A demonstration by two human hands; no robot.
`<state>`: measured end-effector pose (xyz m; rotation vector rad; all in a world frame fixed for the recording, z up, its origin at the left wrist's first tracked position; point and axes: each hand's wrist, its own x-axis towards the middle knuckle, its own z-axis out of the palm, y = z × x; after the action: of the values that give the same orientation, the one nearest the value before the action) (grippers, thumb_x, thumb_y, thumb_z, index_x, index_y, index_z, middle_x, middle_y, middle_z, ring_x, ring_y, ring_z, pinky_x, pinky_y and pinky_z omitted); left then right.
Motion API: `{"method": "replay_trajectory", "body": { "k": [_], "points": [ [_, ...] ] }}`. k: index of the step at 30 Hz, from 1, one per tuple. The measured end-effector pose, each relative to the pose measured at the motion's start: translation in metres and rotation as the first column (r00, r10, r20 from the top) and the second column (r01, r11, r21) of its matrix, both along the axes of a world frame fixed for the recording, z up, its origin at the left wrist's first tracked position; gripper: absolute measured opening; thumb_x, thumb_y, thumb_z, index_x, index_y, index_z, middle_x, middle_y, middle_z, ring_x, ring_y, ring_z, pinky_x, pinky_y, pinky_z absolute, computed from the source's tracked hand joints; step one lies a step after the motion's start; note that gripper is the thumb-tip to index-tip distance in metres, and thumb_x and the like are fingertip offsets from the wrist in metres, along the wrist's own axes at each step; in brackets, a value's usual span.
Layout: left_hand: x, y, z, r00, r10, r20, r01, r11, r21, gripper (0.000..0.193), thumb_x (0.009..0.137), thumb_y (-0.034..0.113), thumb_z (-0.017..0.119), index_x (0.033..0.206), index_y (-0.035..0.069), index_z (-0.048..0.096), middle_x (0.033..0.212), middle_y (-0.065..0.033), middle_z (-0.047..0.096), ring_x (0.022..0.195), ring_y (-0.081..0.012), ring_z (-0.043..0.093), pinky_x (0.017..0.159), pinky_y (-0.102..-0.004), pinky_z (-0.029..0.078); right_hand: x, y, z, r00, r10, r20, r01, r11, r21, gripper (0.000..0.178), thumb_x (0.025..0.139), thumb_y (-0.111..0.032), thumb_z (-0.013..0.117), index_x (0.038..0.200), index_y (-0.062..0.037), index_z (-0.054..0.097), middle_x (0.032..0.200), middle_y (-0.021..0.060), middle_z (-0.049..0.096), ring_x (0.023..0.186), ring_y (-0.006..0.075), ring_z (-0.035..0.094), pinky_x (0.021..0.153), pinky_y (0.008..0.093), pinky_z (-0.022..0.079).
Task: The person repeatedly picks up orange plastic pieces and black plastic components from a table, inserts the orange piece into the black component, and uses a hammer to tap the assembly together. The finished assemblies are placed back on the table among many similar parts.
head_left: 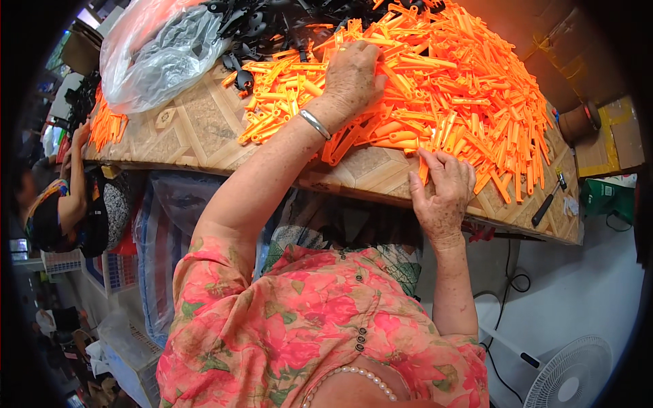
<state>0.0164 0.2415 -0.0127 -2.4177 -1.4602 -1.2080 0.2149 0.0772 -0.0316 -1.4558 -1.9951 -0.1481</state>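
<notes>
A large heap of orange plastic handle-like pieces covers much of the wood-patterned table. My left hand, a silver bangle on its wrist, reaches into the heap with the back of the hand up. Its fingers bend down among the pieces, and their tips are hidden. At the table's near edge, my right hand has its thumb and forefinger closed around an orange plastic handle. Its other fingers are curled.
Black plastic parts lie behind the heap, beside a clear plastic bag. A black-handled tool rests near the right table edge. Another person sits at the left by a small orange pile. A fan stands lower right.
</notes>
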Motion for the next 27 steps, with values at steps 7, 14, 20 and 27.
{"method": "replay_trajectory", "body": {
  "k": [7,14,20,27],
  "points": [
    [-0.007,-0.007,-0.003,0.996,-0.078,0.041,0.073,0.992,0.1,0.017,0.072,0.005,0.07,0.088,0.006,0.066,0.106,-0.0075,0.067,0.104,-0.0287,0.061,0.089,-0.0393,0.05,0.001,0.004,0.002,0.996,-0.005,-0.088,0.005,1.0,0.001,0.036,0.081,-0.006,0.067,0.116,-0.0088,0.067,0.102,0.0067,0.062,0.098,0.0254,0.056,0.097,0.0424,0.038],
    [-0.011,-0.025,0.013,0.991,-0.131,-0.012,0.131,0.981,0.141,0.008,0.07,0.002,0.07,0.077,0.005,0.068,0.101,-0.0051,0.07,0.101,-0.0264,0.063,0.087,-0.0378,0.051,0.007,0.007,-0.006,0.99,-0.027,-0.139,0.031,0.999,0.026,0.034,0.082,-0.01,0.068,0.117,-0.008,0.067,0.107,0.0074,0.064,0.097,0.0251,0.057,0.095,0.0412,0.039],
    [0.001,-0.058,0.019,0.985,-0.144,-0.099,0.162,0.963,0.215,0.006,0.066,0.007,0.07,0.071,0.008,0.067,0.101,-0.0047,0.068,0.106,-0.0275,0.06,0.091,-0.0423,0.047,-0.012,0.005,0.016,0.999,-0.003,-0.055,0.011,0.989,0.145,0.051,0.08,-0.032,0.075,0.124,-0.0088,0.063,0.122,0.0081,0.06,0.111,0.0242,0.055,0.102,0.0454,0.034],
    [0.019,-0.093,0.031,0.968,-0.227,-0.112,0.237,0.967,0.09,0.013,0.065,0.016,0.07,0.072,0.004,0.07,0.101,-0.0066,0.067,0.109,-0.0267,0.059,0.098,-0.0439,0.042,-0.028,0.016,0.008,0.968,0.126,-0.217,-0.105,0.989,0.103,0.034,0.09,-0.004,0.059,0.124,-0.0049,0.063,0.096,0.0083,0.067,0.092,0.0233,0.062,0.1,0.043,0.038]
  ]
}}
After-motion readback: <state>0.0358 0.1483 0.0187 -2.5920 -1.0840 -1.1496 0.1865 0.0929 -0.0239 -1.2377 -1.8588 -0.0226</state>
